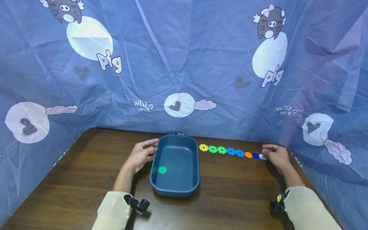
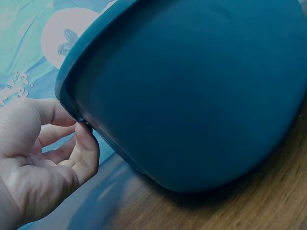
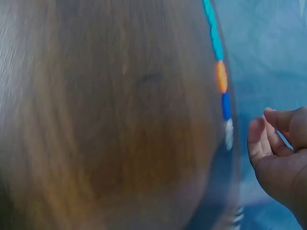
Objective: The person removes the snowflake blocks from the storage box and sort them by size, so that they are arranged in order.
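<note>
A deep blue-green plastic bin (image 1: 174, 194) stands on the table with one green snowflake disc (image 1: 162, 170) on its floor. My left hand (image 1: 140, 155) is at the bin's left side, thumb and fingertips pinching its rim in the left wrist view. To the right of the bin runs a row of snowflake discs: yellow (image 1: 203, 147), two green (image 1: 221, 149), two light blue (image 1: 231, 151), orange (image 1: 248, 155), dark blue (image 1: 255, 156) and white (image 1: 261, 156). My right hand (image 1: 277, 157) hovers by the white end, fingers loosely bent, nothing visible between them.
The brown wooden table (image 1: 230, 198) has its far edge just behind the row. A blue patterned cloth (image 1: 184, 64) hangs behind and around the table. Black wrist mounts (image 1: 136, 203) sit on both sleeves.
</note>
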Action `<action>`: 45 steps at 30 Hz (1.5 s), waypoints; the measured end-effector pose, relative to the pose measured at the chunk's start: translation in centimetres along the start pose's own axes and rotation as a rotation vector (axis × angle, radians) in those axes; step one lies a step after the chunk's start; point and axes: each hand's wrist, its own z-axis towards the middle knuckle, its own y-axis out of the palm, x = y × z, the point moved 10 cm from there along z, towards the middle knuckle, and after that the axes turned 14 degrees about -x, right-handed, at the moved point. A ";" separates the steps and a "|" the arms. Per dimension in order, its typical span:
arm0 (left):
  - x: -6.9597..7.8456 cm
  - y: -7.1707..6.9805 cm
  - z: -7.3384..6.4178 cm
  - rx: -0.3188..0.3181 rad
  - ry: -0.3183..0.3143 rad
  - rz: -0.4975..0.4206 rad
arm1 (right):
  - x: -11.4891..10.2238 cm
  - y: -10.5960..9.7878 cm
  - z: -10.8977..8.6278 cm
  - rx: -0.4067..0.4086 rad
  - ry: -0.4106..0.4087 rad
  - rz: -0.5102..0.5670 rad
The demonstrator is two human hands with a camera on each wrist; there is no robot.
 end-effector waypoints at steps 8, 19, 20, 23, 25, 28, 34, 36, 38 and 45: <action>0.0 0.1 0.0 -0.004 -0.008 0.003 | -5.5 3.9 0.6 -0.091 -0.143 -0.123; 0.0 0.0 0.3 0.001 -0.005 -0.003 | -12.3 11.4 0.9 -0.238 -0.314 -0.220; 0.0 0.0 0.3 0.000 -0.003 -0.004 | -13.0 12.2 0.8 -0.252 -0.328 -0.227; 0.0 0.0 0.3 -0.004 -0.004 -0.004 | -14.8 14.5 0.5 -0.293 -0.369 -0.255; 0.1 0.0 0.3 -0.007 0.001 -0.003 | -16.1 16.0 0.1 -0.330 -0.383 -0.276; 0.1 -0.1 0.3 -0.005 -0.003 -0.002 | -18.0 18.2 -0.7 -0.374 -0.406 -0.326; 0.1 -0.2 0.1 0.004 -0.015 0.004 | -21.5 22.8 -2.6 -0.475 -0.510 -0.412; 0.1 -0.1 0.0 0.003 -0.016 0.004 | -22.4 24.2 -3.1 -0.501 -0.554 -0.434; 0.2 -0.1 0.0 0.004 -0.015 0.003 | -23.2 25.6 -3.6 -0.524 -0.596 -0.454; 0.2 -0.1 -0.2 0.005 -0.017 0.010 | -24.0 30.6 -4.9 -0.650 -0.637 -0.535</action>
